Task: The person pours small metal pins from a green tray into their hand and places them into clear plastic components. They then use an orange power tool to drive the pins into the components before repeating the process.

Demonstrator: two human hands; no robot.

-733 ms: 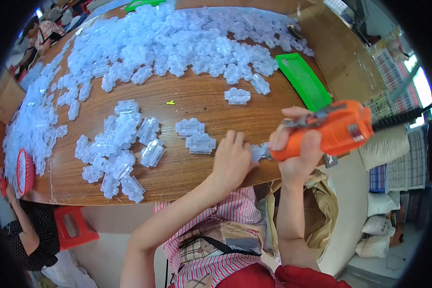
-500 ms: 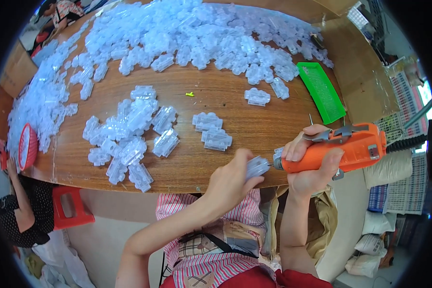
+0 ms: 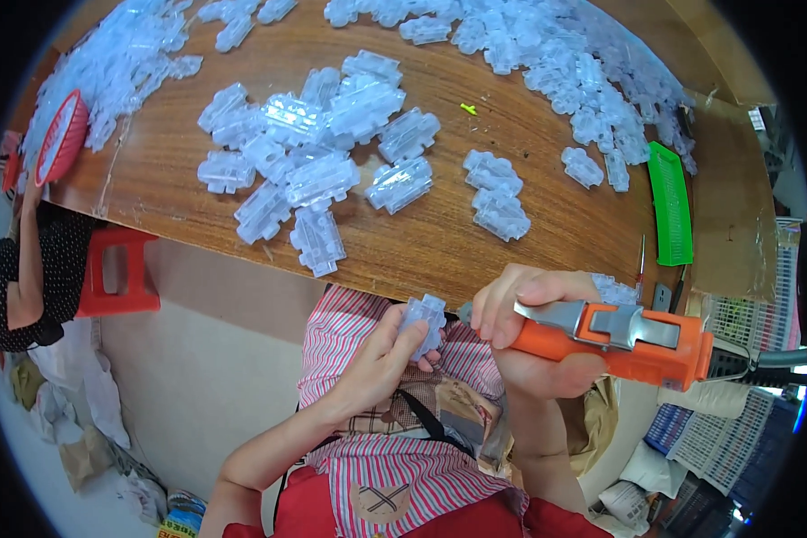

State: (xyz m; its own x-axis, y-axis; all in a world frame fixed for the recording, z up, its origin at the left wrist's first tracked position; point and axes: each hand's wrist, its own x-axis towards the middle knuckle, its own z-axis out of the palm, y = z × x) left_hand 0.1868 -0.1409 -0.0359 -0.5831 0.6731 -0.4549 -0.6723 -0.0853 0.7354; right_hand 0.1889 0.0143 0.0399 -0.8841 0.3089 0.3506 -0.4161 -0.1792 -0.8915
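Observation:
My left hand [image 3: 374,360] grips a clear plastic housing [image 3: 424,323] with a notched outline, thumb on top, just off the table's front edge. In my right hand [image 3: 520,299] is an orange electric screwdriver [image 3: 647,357] with a metal lever, held level. Its nose points left toward the housing, with a small gap between them; the bit itself is hard to make out. Beyond my hands, a loose heap of similar clear housings [image 3: 300,134] lies on the wooden table [image 3: 403,255]. Two more housings [image 3: 498,199] lie together to the right of that heap.
A long pile of clear pieces [image 3: 592,90] runs along the far right. Near it are a green tray [image 3: 671,206], a thin screwdriver [image 3: 640,269] and a cardboard wall [image 3: 735,197]. A small yellow-green piece [image 3: 468,108] lies mid-table. A co-worker's arm [image 3: 29,260] reaches beside a red basket [image 3: 63,143].
My view has turned, so the table sits higher and tilted. My left hand has drawn the housing back from the screwdriver's nose, toward my body. The screwdriver has rolled, its lever facing up more.

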